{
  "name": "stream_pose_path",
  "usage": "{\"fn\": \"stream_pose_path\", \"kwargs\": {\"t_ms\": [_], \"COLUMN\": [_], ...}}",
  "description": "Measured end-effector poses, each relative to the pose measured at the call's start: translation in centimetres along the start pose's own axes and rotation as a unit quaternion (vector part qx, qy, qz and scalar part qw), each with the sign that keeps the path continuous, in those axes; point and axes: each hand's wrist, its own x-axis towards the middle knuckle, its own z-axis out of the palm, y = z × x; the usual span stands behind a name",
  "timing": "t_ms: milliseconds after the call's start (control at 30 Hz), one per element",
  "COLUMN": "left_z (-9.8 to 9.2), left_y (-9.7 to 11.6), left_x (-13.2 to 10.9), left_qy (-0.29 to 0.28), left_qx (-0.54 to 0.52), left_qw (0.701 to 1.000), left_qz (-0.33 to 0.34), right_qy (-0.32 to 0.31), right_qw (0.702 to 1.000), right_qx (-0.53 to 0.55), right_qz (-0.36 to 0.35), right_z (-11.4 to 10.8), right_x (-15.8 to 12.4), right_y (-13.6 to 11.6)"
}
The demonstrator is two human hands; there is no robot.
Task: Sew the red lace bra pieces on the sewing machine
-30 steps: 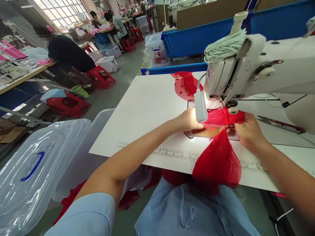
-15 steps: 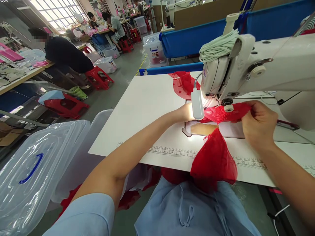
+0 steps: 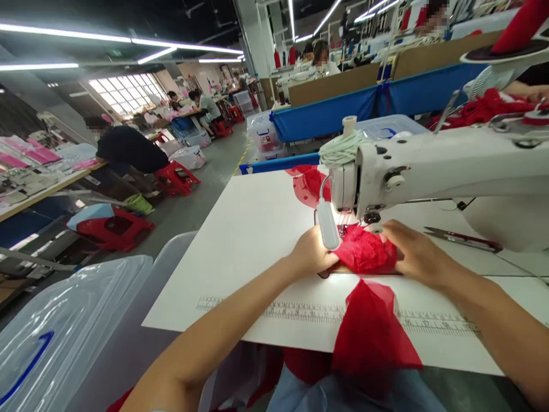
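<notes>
A piece of red lace fabric (image 3: 369, 249) lies bunched under the head of a white sewing machine (image 3: 433, 171). My left hand (image 3: 311, 252) grips its left edge, with some fingers hidden behind the small white lamp (image 3: 328, 224). On the other side, my right hand (image 3: 414, 252) is closed on the right edge of the lace, close to the presser foot area. Another sheer red piece (image 3: 371, 326) hangs over the front edge of the table toward my lap. Behind the lamp rests more red sheer fabric (image 3: 309, 186).
Thread snips (image 3: 465, 238) lie right of my right hand. A printed ruler (image 3: 295, 312) runs along the white table (image 3: 223, 246). At left stands a clear plastic bin (image 3: 98, 309). A person in dark clothes (image 3: 128, 147) sits at another table; others work farther back.
The view has tilted upward. My right hand has come left toward the machine's needle area, and the lace that was stretched out to the right is now bunched between both hands.
</notes>
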Motion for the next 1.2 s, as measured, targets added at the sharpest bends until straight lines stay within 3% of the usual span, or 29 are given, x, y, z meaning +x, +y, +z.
{"fn": "stream_pose_path", "kwargs": {"t_ms": [167, 433, 567, 733, 1033, 1200], "left_z": [0.9, 1.5, 0.4, -0.8, -0.7, -0.4], "left_y": [-0.7, -0.4, 0.6, 1.6, 1.3, 1.4], "left_x": [-0.8, -1.7, -2.4, -2.7, -3.0, -3.3], "left_qy": [0.005, 0.033, 0.021, -0.025, -0.046, -0.01], "left_qx": [0.138, 0.228, 0.255, 0.255, 0.264, 0.281], "left_qw": [0.984, 0.961, 0.949, 0.95, 0.949, 0.945], "left_qz": [0.114, 0.156, 0.186, 0.179, 0.163, 0.169], "right_qy": [0.041, -0.016, 0.013, -0.024, -0.037, -0.015], "right_qw": [0.985, 0.98, 0.972, 0.967, 0.979, 0.978], "right_qx": [-0.146, -0.128, -0.162, -0.154, -0.14, -0.141], "right_qz": [-0.087, -0.153, -0.169, -0.2, -0.143, -0.152], "right_z": [1.4, 1.6, 1.5, 1.2, 1.3, 1.4], "right_x": [-0.1, 0.5, 1.1, 1.4, 1.5, 1.3], "right_y": [-0.5, -1.2, -1.7, -2.1, -2.1, -1.8]}}
